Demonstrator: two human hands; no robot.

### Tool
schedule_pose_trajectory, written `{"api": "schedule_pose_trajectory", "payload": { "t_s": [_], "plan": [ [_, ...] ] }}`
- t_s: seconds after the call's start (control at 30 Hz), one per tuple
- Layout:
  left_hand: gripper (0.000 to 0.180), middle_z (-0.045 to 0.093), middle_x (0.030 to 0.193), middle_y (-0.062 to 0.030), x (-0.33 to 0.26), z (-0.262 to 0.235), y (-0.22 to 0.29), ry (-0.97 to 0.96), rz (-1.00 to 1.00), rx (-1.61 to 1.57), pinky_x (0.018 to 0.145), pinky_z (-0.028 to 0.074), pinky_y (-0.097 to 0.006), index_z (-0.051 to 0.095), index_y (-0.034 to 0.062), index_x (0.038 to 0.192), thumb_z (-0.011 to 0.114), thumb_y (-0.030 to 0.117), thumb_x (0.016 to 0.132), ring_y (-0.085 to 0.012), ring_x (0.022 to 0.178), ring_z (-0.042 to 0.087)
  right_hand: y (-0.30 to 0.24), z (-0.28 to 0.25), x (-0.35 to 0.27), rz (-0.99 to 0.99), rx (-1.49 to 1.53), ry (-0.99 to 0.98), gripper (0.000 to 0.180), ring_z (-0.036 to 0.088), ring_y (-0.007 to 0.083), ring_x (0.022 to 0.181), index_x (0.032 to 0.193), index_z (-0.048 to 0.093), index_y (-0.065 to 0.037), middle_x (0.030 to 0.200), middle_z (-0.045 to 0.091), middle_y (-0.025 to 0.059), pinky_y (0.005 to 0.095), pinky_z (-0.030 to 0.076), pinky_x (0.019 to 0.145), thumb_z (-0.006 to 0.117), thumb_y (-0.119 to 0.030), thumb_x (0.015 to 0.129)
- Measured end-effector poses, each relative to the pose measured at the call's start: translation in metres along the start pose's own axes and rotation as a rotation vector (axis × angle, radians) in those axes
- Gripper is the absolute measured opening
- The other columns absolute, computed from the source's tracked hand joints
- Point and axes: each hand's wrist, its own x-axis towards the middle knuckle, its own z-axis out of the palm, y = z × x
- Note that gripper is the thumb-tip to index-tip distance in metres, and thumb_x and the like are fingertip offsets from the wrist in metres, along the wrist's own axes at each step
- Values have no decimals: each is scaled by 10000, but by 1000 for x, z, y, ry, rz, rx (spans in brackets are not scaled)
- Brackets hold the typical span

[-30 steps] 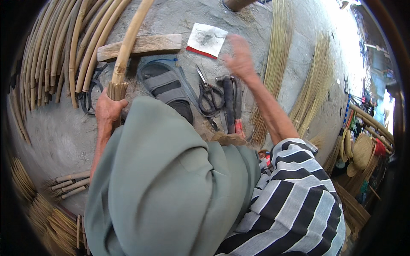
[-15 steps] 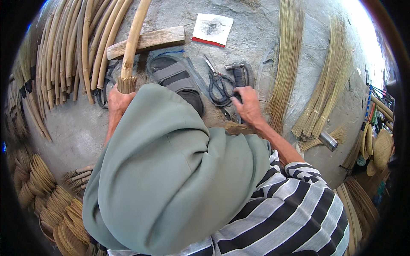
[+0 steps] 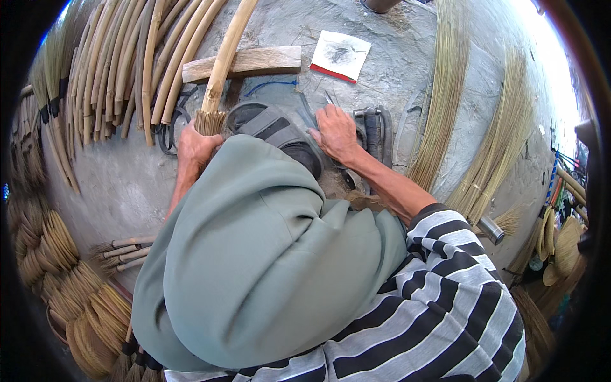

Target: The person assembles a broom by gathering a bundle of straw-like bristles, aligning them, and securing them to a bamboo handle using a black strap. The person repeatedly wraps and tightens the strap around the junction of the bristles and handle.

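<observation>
My left hand (image 3: 196, 145) is shut around the lower end of a thick pale cane stick (image 3: 226, 54), where a short tuft of broom fibres (image 3: 209, 121) is bound to it. The stick leans away from me over the grey ground. My right hand (image 3: 335, 132) lies on a pair of scissors (image 3: 307, 109), fingers curled over the handles; only the blades stick out past the fingertips. A grey-green cloth (image 3: 254, 254) and my striped sleeve (image 3: 445, 286) hide everything nearer to me.
A dark sandal (image 3: 270, 124) lies between my hands, dark hand tools (image 3: 373, 130) right of the scissors. Beyond are a wooden block (image 3: 254, 60) and a white card (image 3: 340, 54). Cane sticks (image 3: 121, 63) lie far left, loose grass bundles (image 3: 445, 95) right, bound broom heads (image 3: 57, 267) lower left.
My right hand drew back from near the white card and came down onto the scissors, now covering their handles. My left hand kept its hold on the stick.
</observation>
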Motion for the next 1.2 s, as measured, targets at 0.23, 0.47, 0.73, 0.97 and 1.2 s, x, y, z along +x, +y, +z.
{"api": "schedule_pose_trajectory", "payload": {
  "t_s": [0.23,0.47,0.73,0.97,1.2],
  "plan": [
    [550,830,1011,-184,1,3,0,-1,49,-69,845,621,-439,751,-16,1211,873,203,721,-302,904,802,-10,22,-2,66,-151,-28,326,672,351,1034,1058,687,-51,1062,660,162,502,519,882,841,-265,868],
    [478,787,893,-125,-5,-5,6,-52,37,-61,747,595,-438,744,-1,1207,887,209,802,-238,798,753,-6,21,4,103,-101,-166,304,722,403,1053,1077,700,-43,1096,694,200,531,579,904,819,-246,884],
    [552,789,904,-106,-4,4,-8,-79,48,-213,739,598,-418,751,11,1213,972,300,799,-213,795,747,71,-97,-6,682,531,-16,312,722,216,1059,1206,773,-18,1138,795,132,377,586,945,714,-258,1016],
    [573,795,933,-117,-5,3,-7,-68,50,-128,766,604,-421,746,11,1238,973,304,801,-223,824,758,82,-199,-22,482,1296,426,197,713,174,963,1311,671,-45,1135,780,115,378,601,905,659,-105,1123],
    [595,802,963,-129,-5,2,0,-69,45,-85,792,611,-423,741,10,1262,974,308,803,-232,853,768,75,-179,-5,540,1069,279,221,726,150,845,1333,646,-9,1101,771,101,312,598,783,630,-129,1149]
  ]
}}
